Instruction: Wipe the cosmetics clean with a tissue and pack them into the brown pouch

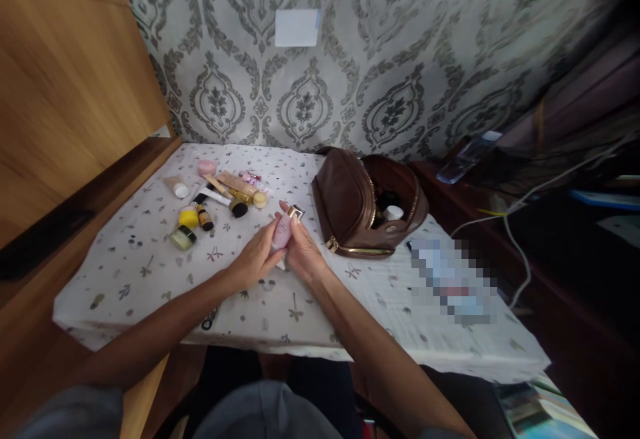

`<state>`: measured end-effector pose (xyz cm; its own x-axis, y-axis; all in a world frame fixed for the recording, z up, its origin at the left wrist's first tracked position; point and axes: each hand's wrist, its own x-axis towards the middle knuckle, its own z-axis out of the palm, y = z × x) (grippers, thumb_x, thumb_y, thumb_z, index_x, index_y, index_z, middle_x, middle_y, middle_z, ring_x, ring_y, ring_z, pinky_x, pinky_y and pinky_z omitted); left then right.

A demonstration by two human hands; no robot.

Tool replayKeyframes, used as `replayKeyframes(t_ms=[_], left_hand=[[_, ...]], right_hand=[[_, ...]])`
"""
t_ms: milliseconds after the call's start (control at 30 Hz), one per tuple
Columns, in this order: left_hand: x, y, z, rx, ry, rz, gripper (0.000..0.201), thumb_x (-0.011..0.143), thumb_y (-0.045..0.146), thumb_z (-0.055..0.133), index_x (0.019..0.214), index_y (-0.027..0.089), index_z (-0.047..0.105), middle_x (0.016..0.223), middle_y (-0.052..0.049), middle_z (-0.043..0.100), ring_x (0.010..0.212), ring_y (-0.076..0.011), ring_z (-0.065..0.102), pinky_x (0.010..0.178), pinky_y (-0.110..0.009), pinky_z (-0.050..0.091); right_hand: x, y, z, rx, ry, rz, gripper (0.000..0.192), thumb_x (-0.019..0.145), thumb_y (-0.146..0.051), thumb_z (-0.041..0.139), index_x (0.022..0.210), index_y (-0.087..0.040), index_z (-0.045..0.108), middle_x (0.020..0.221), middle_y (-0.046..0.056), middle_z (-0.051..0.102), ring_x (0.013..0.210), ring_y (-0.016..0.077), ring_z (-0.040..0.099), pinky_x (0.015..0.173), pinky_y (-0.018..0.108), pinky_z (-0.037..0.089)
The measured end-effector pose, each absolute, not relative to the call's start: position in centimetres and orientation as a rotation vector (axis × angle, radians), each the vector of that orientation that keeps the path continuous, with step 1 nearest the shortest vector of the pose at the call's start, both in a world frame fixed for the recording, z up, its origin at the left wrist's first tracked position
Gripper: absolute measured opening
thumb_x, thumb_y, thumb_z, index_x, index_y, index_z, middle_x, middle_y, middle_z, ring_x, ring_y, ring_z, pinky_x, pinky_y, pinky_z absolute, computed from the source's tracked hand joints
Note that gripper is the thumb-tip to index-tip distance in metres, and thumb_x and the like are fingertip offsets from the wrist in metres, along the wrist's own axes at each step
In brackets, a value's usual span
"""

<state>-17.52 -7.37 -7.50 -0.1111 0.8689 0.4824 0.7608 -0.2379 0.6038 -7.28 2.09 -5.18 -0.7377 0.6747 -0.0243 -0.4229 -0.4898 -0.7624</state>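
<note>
Pink bottle (pixel 282 232) tilts between both hands (pixel 305 252), which are clasped together around it.

Grey damask wallpaper (pixel 305 102) at back, white rectangle (pixel 297 28) on it. Wood panel (pixel 75 59) left. White printed cloth (pixel 165 285) below. Right: clear bottle (pixel 466 160), pale cable (pixel 524 265), pixelated item (pixel 453 279) on cloth.

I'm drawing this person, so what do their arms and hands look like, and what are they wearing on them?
The left hand and right hand are bare, with no gloves. The left arm and right arm are bare and slim. A loose, grey-blue sleeve covers the upper left arm. Fingernails are too small to tell.
</note>
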Motion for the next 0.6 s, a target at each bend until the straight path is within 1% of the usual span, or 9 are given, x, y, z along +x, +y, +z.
replayKeyframes(t_ms=[67, 133, 200, 233, 300, 400, 500, 533, 600], left_hand=[[-17.5, -7.3, -7.4, 1.959, 1.871, 1.242, 0.068, 0.096, 0.031, 0.053, 0.153, 0.018, 0.02, 0.151, -0.021, 0.043, 0.136, -0.0309, 0.048, 0.111, -0.048, 0.043], [-17.7, -7.3, -7.4, 1.915, 1.891, 1.213, 0.07, 0.095, 0.034, 0.055, 0.154, 0.019, 0.02, 0.147, -0.02, 0.049, 0.129, -0.0316, 0.055, 0.105, -0.048, 0.047], [-17.9, -7.3, -7.5, 1.902, 1.895, 1.191, 0.071, 0.095, 0.038, 0.056, 0.154, 0.02, 0.021, 0.14, -0.019, 0.055, 0.121, -0.0316, 0.06, 0.099, -0.046, 0.051], [-18.0, -7.3, -7.5, 1.91, 1.892, 1.185, 0.07, 0.095, 0.04, 0.056, 0.153, 0.02, 0.022, 0.137, -0.018, 0.058, 0.118, -0.0313, 0.062, 0.096, -0.045, 0.052], [-18.2, -7.3, -7.7, 1.951, 1.879, 1.184, 0.069, 0.095, 0.042, 0.055, 0.153, 0.021, 0.024, 0.136, -0.018, 0.059, 0.116, -0.0308, 0.063, 0.094, -0.043, 0.053], [-18.5, -7.5, -7.8, 1.991, 1.868, 1.166, 0.066, 0.096, 0.044, 0.052, 0.152, 0.022, 0.027, 0.133, -0.017, 0.06, 0.107, -0.0281, 0.067, 0.088, -0.038, 0.053], [-18.6, -7.8, -7.5, 1.956, 1.872, 1.147, 0.059, 0.099, 0.046, 0.046, 0.151, 0.022, 0.031, 0.112, -0.011, 0.069, 0.085, -0.0219, 0.069, 0.076, -0.032, 0.053], [-18.6, -7.9, -7.2, 1.938, 1.873, 1.16, 0.057, 0.1, 0.046, 0.044, 0.15, 0.021, 0.032, 0.104, -0.009, 0.07, 0.08, -0.0199, 0.068, 0.074, -0.03, 0.052], [-18.2, -7.9, -6.5, 1.908, 1.87, 1.213, 0.055, 0.101, 0.045, 0.04, 0.149, 0.02, 0.034, 0.096, -0.006, 0.07, 0.074, -0.0175, 0.066, 0.071, -0.028, 0.051]], right_hand=[[-6.9, 2.4, -4.9, -0.45, -1.149, 2.104, 0.039, 0.075, -0.05, 0.077, 0.104, -0.025, 0.072, 0.093, 0.0, 0.068, 0.09, 0.0139, 0.06, 0.081, 0.023, 0.05], [-6.5, 2.9, -4.7, -0.5, -1.294, 1.895, 0.031, 0.075, -0.049, 0.076, 0.088, -0.022, 0.073, 0.083, -0.001, 0.064, 0.079, 0.0116, 0.055, 0.071, 0.02, 0.047], [-5.9, 3.5, -4.5, -0.565, -1.405, 1.69, 0.031, 0.077, -0.049, 0.074, 0.071, -0.019, 0.068, 0.069, -0.003, 0.056, 0.065, 0.0092, 0.047, 0.058, 0.019, 0.04], [-5.6, 3.8, -4.3, -0.592, -1.438, 1.631, 0.034, 0.077, -0.05, 0.074, 0.066, -0.019, 0.064, 0.063, -0.004, 0.051, 0.059, 0.0085, 0.042, 0.052, 0.02, 0.035], [-5.1, 4.1, -4.0, -0.623, -1.474, 1.604, 0.036, 0.076, -0.051, 0.074, 0.066, -0.019, 0.061, 0.057, -0.006, 0.043, 0.052, 0.0075, 0.033, 0.045, 0.021, 0.027], [-4.6, 4.5, -3.4, -0.614, -1.511, 1.633, 0.037, 0.071, -0.053, 0.077, 0.071, -0.019, 0.062, 0.053, -0.008, 0.038, 0.048, 0.0065, 0.027, 0.042, 0.021, 0.02], [-4.0, 4.5, -2.9, -0.559, -1.538, 1.711, 0.038, 0.07, -0.053, 0.079, 0.07, -0.02, 0.06, 0.052, -0.009, 0.034, 0.045, 0.005, 0.022, 0.04, 0.021, 0.015], [-3.8, 4.4, -2.7, -0.533, -1.542, 1.736, 0.038, 0.07, -0.052, 0.079, 0.071, -0.02, 0.06, 0.052, -0.009, 0.033, 0.044, 0.0046, 0.021, 0.04, 0.021, 0.014], [-3.2, 4.1, -2.4, -0.478, -1.564, 1.758, 0.036, 0.072, -0.051, 0.078, 0.073, -0.02, 0.06, 0.054, -0.009, 0.036, 0.044, 0.0042, 0.023, 0.04, 0.02, 0.016]])
